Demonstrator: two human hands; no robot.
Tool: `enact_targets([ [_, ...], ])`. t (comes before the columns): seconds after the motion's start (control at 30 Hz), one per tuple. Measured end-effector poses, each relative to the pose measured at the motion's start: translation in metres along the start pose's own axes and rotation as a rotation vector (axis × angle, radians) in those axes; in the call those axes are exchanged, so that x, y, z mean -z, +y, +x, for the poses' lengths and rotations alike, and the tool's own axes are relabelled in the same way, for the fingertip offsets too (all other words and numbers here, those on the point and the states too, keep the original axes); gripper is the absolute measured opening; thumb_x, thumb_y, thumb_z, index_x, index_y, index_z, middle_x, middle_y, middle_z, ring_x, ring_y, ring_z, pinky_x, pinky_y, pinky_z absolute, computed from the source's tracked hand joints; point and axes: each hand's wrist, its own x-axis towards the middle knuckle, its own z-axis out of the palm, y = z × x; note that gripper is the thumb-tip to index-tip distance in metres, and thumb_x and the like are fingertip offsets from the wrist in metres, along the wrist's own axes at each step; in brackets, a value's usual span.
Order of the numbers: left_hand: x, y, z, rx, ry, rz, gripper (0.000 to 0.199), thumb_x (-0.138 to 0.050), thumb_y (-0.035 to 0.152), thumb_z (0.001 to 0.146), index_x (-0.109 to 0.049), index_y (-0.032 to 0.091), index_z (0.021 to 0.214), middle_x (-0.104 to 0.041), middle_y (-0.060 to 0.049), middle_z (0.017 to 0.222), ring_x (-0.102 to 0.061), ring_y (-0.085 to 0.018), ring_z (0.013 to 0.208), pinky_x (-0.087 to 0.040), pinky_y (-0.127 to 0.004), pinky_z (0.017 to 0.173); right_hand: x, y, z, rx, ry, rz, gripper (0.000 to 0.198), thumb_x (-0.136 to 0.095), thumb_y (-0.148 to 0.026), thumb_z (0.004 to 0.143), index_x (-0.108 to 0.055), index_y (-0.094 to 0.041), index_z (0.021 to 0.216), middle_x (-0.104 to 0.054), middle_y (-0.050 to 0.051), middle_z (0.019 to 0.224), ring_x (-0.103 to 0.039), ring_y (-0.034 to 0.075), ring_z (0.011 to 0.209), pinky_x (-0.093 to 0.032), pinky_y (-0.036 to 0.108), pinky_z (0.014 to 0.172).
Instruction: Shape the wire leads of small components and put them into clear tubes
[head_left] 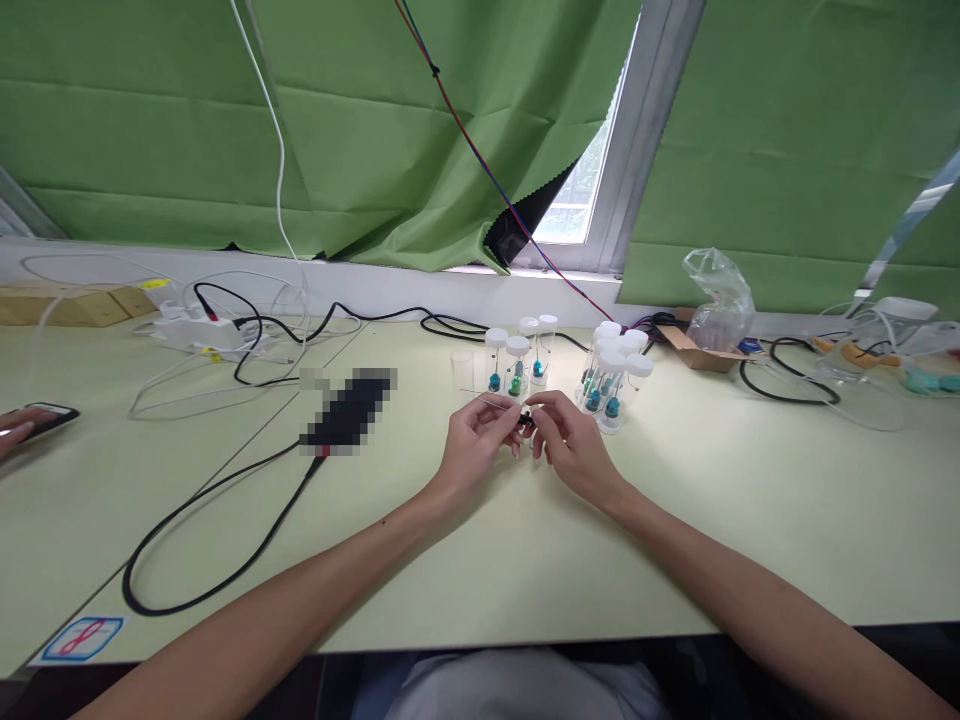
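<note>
My left hand [477, 438] and my right hand [576, 445] meet above the table, fingertips closed around a small black part [526, 419]. Its exact kind is too small to make out, and fingers cover much of it. A thin metal rod [480, 394] sticks out leftward past my left fingers. Just behind my left hand stands an uncapped clear tube [461, 372]. Several clear tubes with white caps [517, 346] stand behind the hands, with blue or green pieces and thin rods inside. Beyond my right hand is a tight cluster of similar capped tubes [611, 372].
A black cable [217, 580] loops across the left side to a blurred dark object [352, 408]. At the far left, another person's hand [15, 430] touches a phone [49, 411]. A cardboard box [697, 350] with a plastic bag [720, 300] stands back right, near a power strip's opposite [199, 330] end.
</note>
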Motion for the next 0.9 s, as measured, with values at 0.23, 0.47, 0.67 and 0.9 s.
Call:
enact_targets([
  [0.23, 0.0022, -0.0019, 0.0031, -0.041, 0.04, 0.012, 0.021, -0.072, 0.036, 0.083, -0.064, 0.016, 0.086, -0.062, 0.0, 0.067, -0.059, -0.013, 0.058, -0.05, -0.028, 0.059, 0.0004, -0.0063, 0.0009, 0.023, 0.012, -0.021, 0.023, -0.056, -0.04, 0.094, -0.054, -0.022, 0.109, -0.062, 0.006, 0.106, -0.06, 0.011, 0.061, -0.051, 0.027, 0.053],
  [0.47, 0.0018, -0.001, 0.0028, -0.04, 0.039, 0.012, 0.022, -0.072, 0.036, 0.083, -0.064, 0.016, 0.086, -0.062, -0.001, 0.068, -0.06, -0.013, 0.059, -0.05, -0.029, 0.059, 0.0004, -0.0034, 0.0001, 0.066, 0.0, -0.026, 0.023, -0.058, -0.036, 0.093, -0.054, -0.023, 0.112, -0.06, 0.007, 0.111, -0.061, 0.011, 0.063, -0.053, 0.029, 0.056],
  [0.67, 0.0017, -0.0016, 0.0018, -0.034, 0.006, 0.03, 0.022, -0.07, 0.038, 0.084, -0.063, 0.017, 0.085, -0.062, 0.0, 0.067, -0.058, -0.013, 0.058, -0.05, -0.029, 0.061, 0.0001, -0.0006, 0.0005, 0.043, -0.003, -0.001, 0.021, -0.051, -0.037, 0.098, -0.053, -0.022, 0.113, -0.062, 0.002, 0.09, -0.06, 0.011, 0.058, -0.048, 0.026, 0.052],
  [0.9, 0.0003, -0.0006, -0.0003, -0.022, -0.001, 0.036, 0.023, -0.071, 0.039, 0.083, -0.063, 0.017, 0.084, -0.062, 0.0, 0.067, -0.058, -0.012, 0.058, -0.049, -0.028, 0.062, 0.0002, 0.0002, 0.0001, 0.002, -0.016, 0.0, 0.023, -0.044, -0.04, 0.101, -0.054, -0.022, 0.112, -0.063, 0.0, 0.076, -0.058, 0.012, 0.056, -0.046, 0.025, 0.051],
])
